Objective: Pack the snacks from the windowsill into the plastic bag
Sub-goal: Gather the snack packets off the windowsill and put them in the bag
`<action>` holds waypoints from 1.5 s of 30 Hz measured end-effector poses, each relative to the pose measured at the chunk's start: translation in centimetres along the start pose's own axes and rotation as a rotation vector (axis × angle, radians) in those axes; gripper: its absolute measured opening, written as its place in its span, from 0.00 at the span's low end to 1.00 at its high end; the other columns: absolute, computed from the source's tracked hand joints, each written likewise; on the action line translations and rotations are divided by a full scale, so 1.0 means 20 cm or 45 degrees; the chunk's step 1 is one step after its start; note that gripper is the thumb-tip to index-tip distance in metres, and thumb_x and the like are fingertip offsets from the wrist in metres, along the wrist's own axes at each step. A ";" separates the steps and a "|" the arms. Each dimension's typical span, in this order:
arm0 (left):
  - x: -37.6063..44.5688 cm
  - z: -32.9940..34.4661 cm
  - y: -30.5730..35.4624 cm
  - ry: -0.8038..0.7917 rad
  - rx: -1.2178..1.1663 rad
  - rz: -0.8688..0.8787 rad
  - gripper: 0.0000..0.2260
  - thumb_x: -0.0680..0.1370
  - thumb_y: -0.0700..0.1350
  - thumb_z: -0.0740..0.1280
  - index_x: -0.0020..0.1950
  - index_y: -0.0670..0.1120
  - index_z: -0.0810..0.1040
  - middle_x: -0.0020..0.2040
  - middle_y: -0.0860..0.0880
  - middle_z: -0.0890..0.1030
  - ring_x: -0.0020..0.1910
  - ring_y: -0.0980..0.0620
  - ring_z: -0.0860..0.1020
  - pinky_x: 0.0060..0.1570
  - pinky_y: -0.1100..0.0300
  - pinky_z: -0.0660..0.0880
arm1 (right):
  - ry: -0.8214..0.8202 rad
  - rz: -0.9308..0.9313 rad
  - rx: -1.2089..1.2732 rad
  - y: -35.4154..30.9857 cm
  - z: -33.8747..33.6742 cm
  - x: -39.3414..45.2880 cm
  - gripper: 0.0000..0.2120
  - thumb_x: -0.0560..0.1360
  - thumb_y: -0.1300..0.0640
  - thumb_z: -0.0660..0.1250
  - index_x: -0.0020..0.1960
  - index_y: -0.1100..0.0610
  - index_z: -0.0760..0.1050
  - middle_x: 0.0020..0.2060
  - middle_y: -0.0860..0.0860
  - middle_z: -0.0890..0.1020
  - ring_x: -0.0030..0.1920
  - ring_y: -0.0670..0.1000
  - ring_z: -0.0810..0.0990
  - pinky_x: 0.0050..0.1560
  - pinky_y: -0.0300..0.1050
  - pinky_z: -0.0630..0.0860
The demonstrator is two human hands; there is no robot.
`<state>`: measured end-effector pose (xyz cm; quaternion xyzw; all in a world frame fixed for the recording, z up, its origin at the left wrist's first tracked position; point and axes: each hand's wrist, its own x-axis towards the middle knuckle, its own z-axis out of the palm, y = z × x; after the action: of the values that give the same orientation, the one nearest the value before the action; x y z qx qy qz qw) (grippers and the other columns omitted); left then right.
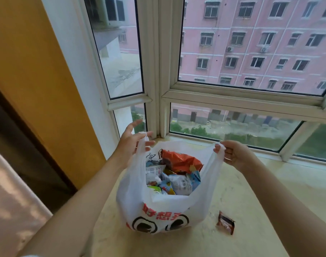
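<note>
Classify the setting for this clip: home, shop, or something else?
Probably a home, an upper-floor flat: a stone bay windowsill under white-framed windows facing a pink apartment block, with a plastic bag of snacks held open on the sill.

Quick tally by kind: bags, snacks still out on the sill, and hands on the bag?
Plastic bag: 1
Snack packet left on the windowsill: 1, brown
Hands holding bag handles: 2, left hand and right hand
Total: 4
Packets inside overlap, so they are not counted.

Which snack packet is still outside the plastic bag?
The small brown packet, lying on the windowsill right of the plastic bag. The orange packet and the others are inside.
</note>
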<state>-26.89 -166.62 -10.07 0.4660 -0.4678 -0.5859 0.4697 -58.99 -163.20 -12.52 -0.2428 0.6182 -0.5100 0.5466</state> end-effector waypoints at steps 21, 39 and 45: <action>0.12 -0.19 -0.35 0.168 0.847 -0.205 0.25 0.76 0.43 0.67 0.71 0.53 0.63 0.58 0.51 0.75 0.37 0.47 0.82 0.37 0.56 0.78 | 0.096 -0.120 -0.206 0.21 0.06 0.10 0.08 0.72 0.61 0.71 0.50 0.61 0.81 0.41 0.57 0.85 0.41 0.53 0.85 0.43 0.46 0.78; -0.17 0.85 -0.85 -0.433 1.863 1.268 0.22 0.76 0.58 0.61 0.65 0.48 0.74 0.65 0.49 0.76 0.66 0.49 0.71 0.66 0.49 0.63 | 0.258 -0.419 -1.695 0.78 -0.58 0.01 0.19 0.73 0.50 0.68 0.64 0.47 0.74 0.61 0.43 0.75 0.59 0.47 0.76 0.50 0.42 0.72; -0.21 1.23 -1.39 -0.956 2.165 0.660 0.26 0.62 0.58 0.75 0.58 0.51 0.81 0.58 0.51 0.81 0.60 0.51 0.78 0.60 0.56 0.72 | 0.036 -0.490 -1.996 1.06 -0.89 0.10 0.32 0.49 0.51 0.83 0.52 0.51 0.81 0.50 0.50 0.83 0.46 0.53 0.84 0.38 0.46 0.80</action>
<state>-53.82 -156.35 -33.78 0.3151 -0.9439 -0.0401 -0.0903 -70.60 -150.76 -34.53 -0.6514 0.7502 -0.0163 0.1121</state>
